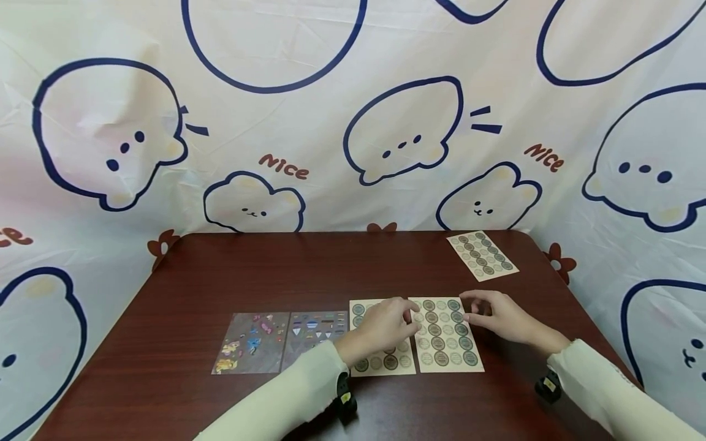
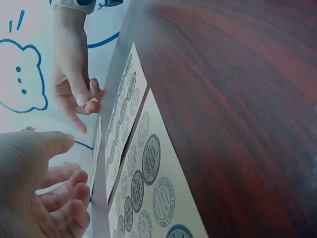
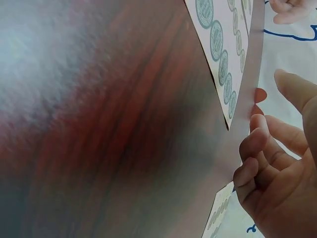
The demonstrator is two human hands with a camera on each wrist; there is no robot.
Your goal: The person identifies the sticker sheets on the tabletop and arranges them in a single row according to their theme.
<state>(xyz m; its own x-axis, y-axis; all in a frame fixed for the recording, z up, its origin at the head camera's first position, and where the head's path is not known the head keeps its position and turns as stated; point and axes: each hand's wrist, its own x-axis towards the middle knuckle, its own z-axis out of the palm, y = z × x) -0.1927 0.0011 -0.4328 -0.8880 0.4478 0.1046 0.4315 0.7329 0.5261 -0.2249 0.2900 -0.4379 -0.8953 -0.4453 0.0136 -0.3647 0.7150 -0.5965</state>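
My left hand (image 1: 386, 321) is over a cream sheet of round seal stickers (image 1: 380, 363), covering much of it, with its fingertips by the neighbouring sheet's left edge. That second sticker sheet (image 1: 447, 337) lies flat on the table, its printed circles in grey-green and brown rows. At its upper right edge is my right hand (image 1: 499, 313), thumb and forefinger apart. In the left wrist view, the left hand's fingers (image 2: 64, 193) bend loosely with nothing between them. The right hand's fingers (image 3: 257, 144) are also loosely bent and hold nothing in the right wrist view.
Left of the cream sheets lie two clear sticker sheets, one with colourful cartoon figures (image 1: 250, 343) and one with small shapes (image 1: 314, 331). Another round-sticker sheet (image 1: 482, 255) lies askew at the back right of the dark wooden table (image 1: 309, 269). A patterned cloth (image 1: 331, 122) hangs behind.
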